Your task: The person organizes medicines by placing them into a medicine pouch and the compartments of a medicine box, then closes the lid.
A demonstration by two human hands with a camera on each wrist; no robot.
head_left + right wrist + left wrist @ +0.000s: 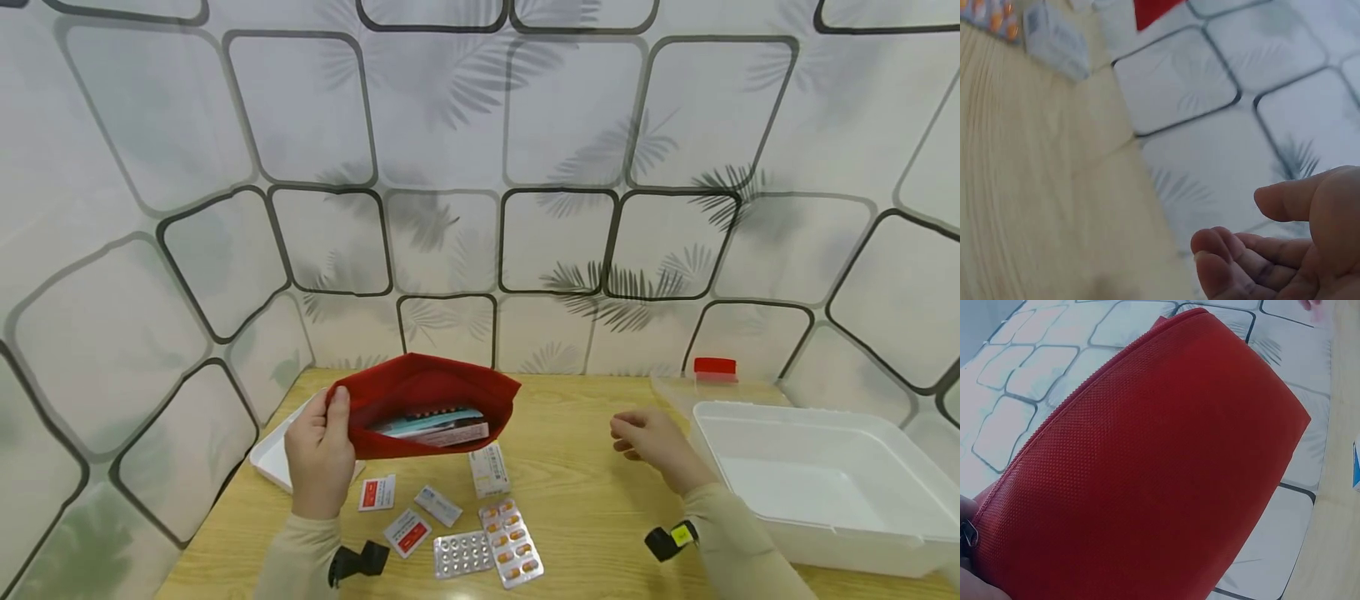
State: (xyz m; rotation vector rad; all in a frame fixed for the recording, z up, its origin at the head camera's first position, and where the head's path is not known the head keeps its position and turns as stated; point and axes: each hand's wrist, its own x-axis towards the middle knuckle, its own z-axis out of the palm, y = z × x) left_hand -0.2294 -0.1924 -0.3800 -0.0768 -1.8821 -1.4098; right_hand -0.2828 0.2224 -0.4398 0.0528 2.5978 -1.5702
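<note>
A red zippered pouch (435, 375) is raised above the table, its mouth spread and facing the head camera. Inside it lie a light-blue packet (431, 423) and a pale box (453, 435). My left hand (321, 458) grips the pouch by its left end, thumb at the front. In the left wrist view the zipper pull (969, 534) shows beside the fingers. My right hand (660, 446) hovers over the right side of the table, fingers loosely bent and nothing between them. It is nearest to the white plastic bin (810, 471).
Below the pouch lie an orange-capsule blister pack (512, 543), a silver blister pack (462, 554), a white medicine box (489, 469), a small white box (438, 505) and red-and-white sachets (407, 533). A white tray (273, 454) stands at left. A clear lid with a red latch (715, 367) lies behind the bin.
</note>
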